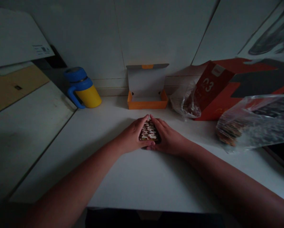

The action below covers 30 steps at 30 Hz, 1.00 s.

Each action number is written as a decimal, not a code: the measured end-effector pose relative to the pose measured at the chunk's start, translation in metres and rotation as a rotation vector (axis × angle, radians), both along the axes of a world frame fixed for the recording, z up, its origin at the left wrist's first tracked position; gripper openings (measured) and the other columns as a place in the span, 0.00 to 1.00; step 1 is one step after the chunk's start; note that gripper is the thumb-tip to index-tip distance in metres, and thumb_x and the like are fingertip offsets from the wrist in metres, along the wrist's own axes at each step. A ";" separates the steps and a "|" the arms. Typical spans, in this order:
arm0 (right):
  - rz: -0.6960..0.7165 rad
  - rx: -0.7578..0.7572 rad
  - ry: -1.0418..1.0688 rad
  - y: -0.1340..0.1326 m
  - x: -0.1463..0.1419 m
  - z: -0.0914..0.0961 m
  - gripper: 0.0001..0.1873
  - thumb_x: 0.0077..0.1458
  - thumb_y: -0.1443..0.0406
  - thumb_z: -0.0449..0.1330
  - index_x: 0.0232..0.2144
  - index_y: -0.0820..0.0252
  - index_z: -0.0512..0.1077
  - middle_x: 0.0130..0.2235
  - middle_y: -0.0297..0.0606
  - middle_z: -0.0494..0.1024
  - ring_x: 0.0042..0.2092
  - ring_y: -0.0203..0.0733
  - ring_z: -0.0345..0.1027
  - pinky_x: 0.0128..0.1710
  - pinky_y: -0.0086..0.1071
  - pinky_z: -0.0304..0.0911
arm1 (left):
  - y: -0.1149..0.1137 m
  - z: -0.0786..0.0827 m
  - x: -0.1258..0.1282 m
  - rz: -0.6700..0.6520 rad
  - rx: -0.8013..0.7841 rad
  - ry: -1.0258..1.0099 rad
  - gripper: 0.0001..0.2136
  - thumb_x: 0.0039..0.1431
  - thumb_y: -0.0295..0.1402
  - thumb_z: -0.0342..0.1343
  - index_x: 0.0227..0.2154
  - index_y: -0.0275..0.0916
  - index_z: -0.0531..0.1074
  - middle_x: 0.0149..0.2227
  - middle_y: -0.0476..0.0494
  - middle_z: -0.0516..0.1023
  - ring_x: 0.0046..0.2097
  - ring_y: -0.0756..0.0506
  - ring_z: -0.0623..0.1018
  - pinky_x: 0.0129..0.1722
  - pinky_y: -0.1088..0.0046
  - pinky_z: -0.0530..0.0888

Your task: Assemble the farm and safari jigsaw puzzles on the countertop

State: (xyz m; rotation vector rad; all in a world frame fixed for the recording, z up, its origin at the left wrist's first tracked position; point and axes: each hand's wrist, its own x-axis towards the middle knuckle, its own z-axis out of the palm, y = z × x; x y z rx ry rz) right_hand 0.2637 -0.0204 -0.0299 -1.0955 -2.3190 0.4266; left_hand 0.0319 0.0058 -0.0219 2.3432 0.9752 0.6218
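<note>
Stack of thin, pale-edged pieces [148, 130], 1, compact, many edges facing up, dark along its rim; located at the middle of the white tabletop [132, 177], enclosed between 2 bare hands. Left hand [133, 134], 1, along the left side of the stack, index finger reaching to the far end, thumb bent across the near end. Right hand [168, 136], 1, along the right side in the same manner, thumb at the near end touching the left thumb. Fingers of both hands curved around the stack and pressing it from either side, the 2 index fingertips almost meeting at the far end; the lower fingers are largely hidden, and whether they lie together or spread cannot be told. Orange carton [147, 105], 1, beyond the hands near the wall [156, 34], lid raised, pale inside. Mug [89, 96], 1, yellow body, blue lid and handle, far left, tilted in view. Red box [210, 91], 1, large, marked "23", far right. Small clear bag [186, 101], 1, crumpled, just beside the red box on its left, contents unclear. Large clear bag [258, 126], 1, right side, nearer than the red box, holding a bundle of thin pieces [229, 131]. White panel [13, 34], 1, at far left, with small dark print.
</note>
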 end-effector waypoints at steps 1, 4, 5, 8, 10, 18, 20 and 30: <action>-0.010 -0.006 -0.005 0.000 0.000 0.000 0.69 0.50 0.40 0.71 0.77 0.63 0.39 0.68 0.66 0.61 0.68 0.71 0.59 0.65 0.62 0.61 | 0.000 -0.001 -0.001 0.007 0.003 0.018 0.52 0.56 0.48 0.69 0.75 0.43 0.44 0.74 0.28 0.56 0.74 0.31 0.60 0.72 0.47 0.60; -0.027 -0.028 -0.020 -0.001 0.001 0.001 0.69 0.50 0.40 0.71 0.76 0.65 0.40 0.68 0.67 0.62 0.68 0.70 0.60 0.66 0.61 0.61 | -0.001 -0.001 -0.002 0.020 0.006 0.064 0.52 0.56 0.51 0.68 0.75 0.40 0.44 0.74 0.26 0.56 0.73 0.31 0.61 0.72 0.48 0.60; -0.028 -0.033 -0.025 -0.001 0.001 0.001 0.68 0.50 0.40 0.71 0.76 0.66 0.41 0.67 0.67 0.63 0.67 0.70 0.60 0.65 0.61 0.61 | -0.001 0.000 -0.002 0.024 0.008 0.074 0.52 0.57 0.51 0.68 0.75 0.39 0.44 0.74 0.26 0.57 0.73 0.31 0.61 0.72 0.48 0.61; -0.019 -0.037 -0.039 -0.002 0.000 0.003 0.67 0.51 0.42 0.71 0.76 0.67 0.42 0.67 0.67 0.63 0.67 0.70 0.61 0.65 0.61 0.61 | -0.003 0.002 -0.001 0.031 0.014 0.102 0.52 0.58 0.50 0.67 0.75 0.39 0.42 0.73 0.24 0.57 0.73 0.31 0.61 0.71 0.48 0.61; -0.010 -0.034 -0.041 -0.002 -0.001 0.004 0.66 0.51 0.43 0.72 0.76 0.64 0.42 0.67 0.66 0.63 0.67 0.70 0.61 0.65 0.61 0.61 | -0.005 0.003 -0.001 0.027 0.021 0.111 0.53 0.58 0.50 0.67 0.75 0.39 0.40 0.74 0.24 0.55 0.73 0.30 0.60 0.71 0.47 0.60; 0.000 0.005 0.019 -0.003 0.000 0.006 0.52 0.53 0.54 0.73 0.72 0.58 0.53 0.62 0.58 0.71 0.62 0.65 0.67 0.62 0.59 0.64 | -0.007 0.008 -0.005 -0.004 -0.043 0.073 0.49 0.59 0.51 0.66 0.75 0.42 0.45 0.72 0.27 0.61 0.71 0.30 0.64 0.69 0.47 0.63; -0.010 -0.010 0.020 -0.002 0.001 0.007 0.49 0.52 0.55 0.74 0.69 0.58 0.57 0.60 0.56 0.73 0.60 0.64 0.69 0.60 0.56 0.66 | -0.006 0.007 -0.007 0.002 -0.062 0.067 0.49 0.56 0.52 0.67 0.74 0.42 0.49 0.70 0.28 0.64 0.69 0.30 0.67 0.68 0.47 0.64; 0.008 -0.038 0.039 -0.003 0.004 0.012 0.54 0.51 0.45 0.73 0.70 0.59 0.55 0.64 0.58 0.68 0.64 0.63 0.66 0.65 0.54 0.63 | 0.001 0.008 -0.014 0.011 -0.116 0.026 0.52 0.48 0.49 0.73 0.71 0.43 0.52 0.72 0.29 0.61 0.69 0.31 0.67 0.69 0.47 0.64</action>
